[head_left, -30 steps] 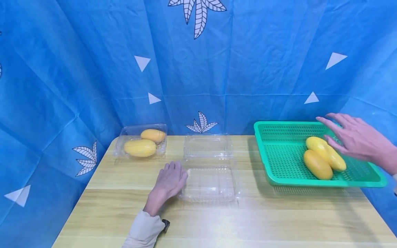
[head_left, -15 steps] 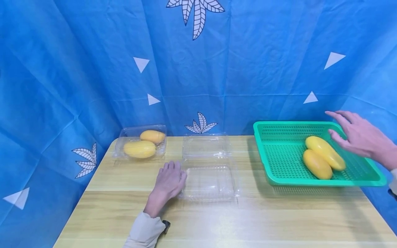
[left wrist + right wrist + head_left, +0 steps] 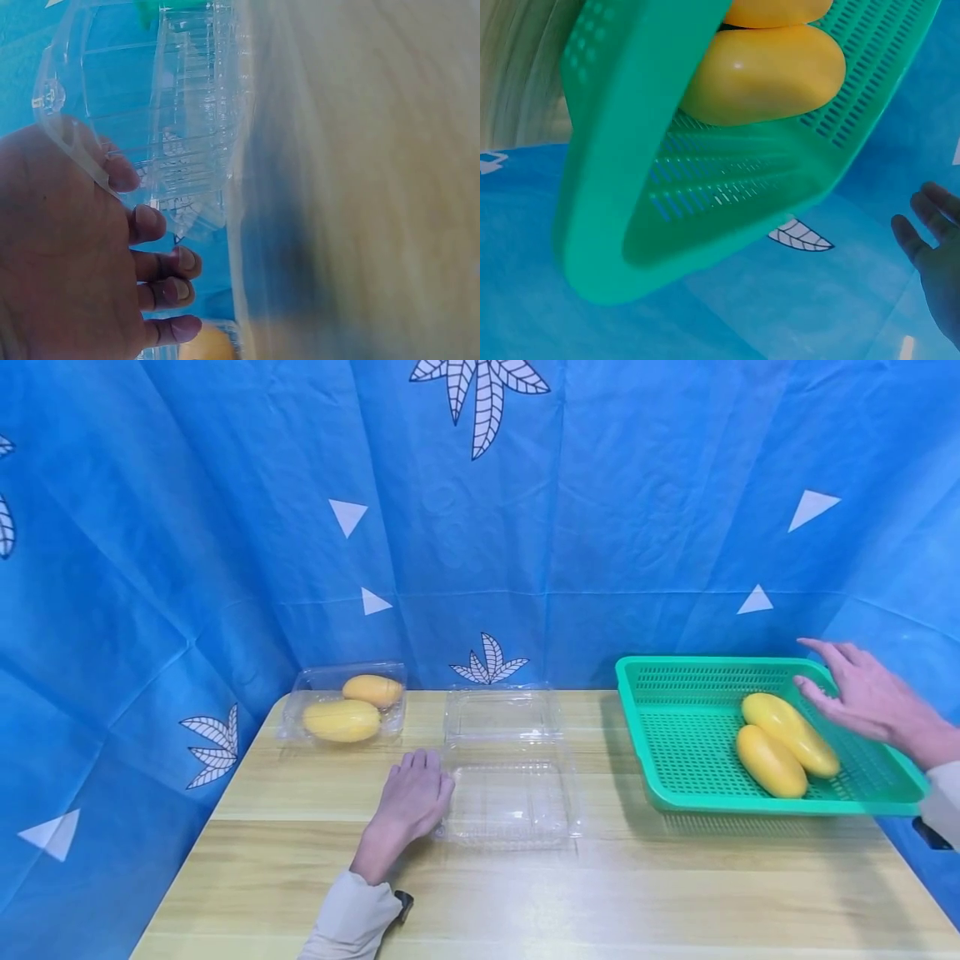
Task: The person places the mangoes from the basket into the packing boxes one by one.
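Observation:
My left hand (image 3: 412,797) rests at the left edge of an opened clear plastic clamshell box (image 3: 510,802), fingers loosely bent. In the left wrist view the rim of the clear box (image 3: 187,127) overlaps my thumb, and the other fingers (image 3: 169,292) spread below it. My right hand (image 3: 870,693) hovers at the right side of the green basket (image 3: 637,735), thumb and fingers apart, holding nothing. Two yellow mangoes (image 3: 772,760) lie together in that basket. In the right wrist view my right hand (image 3: 937,247) shows beyond the basket rim (image 3: 600,187).
A second clear box (image 3: 292,718) with two mangoes (image 3: 341,721) stands at the table's back left corner. The opened box's lid (image 3: 502,714) lies behind its base. A blue patterned curtain (image 3: 480,527) borders the wooden table (image 3: 510,910) at the back and sides.
My right hand has drawn back to the right, so the far mango it partly covered now shows whole. My left hand keeps its place at the clear box.

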`<move>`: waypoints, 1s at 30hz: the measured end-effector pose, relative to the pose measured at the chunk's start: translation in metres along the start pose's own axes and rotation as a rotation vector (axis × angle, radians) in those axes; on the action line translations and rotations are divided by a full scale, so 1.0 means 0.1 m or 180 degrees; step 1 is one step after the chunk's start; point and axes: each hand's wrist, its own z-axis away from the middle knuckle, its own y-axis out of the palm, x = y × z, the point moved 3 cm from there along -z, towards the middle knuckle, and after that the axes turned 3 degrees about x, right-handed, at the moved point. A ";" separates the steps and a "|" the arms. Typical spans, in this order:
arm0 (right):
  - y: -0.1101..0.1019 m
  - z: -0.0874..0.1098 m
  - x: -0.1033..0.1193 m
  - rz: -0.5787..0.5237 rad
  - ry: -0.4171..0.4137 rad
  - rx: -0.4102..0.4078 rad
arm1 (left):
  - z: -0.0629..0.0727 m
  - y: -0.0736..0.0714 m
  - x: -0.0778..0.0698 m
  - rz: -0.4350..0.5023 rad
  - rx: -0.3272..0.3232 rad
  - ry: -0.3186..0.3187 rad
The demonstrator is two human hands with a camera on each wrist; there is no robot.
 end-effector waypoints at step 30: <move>0.41 -0.06 -0.21 -0.0343 0.0030 0.0932 | -0.01 0.02 0.02 0.0082 0.0001 -0.0009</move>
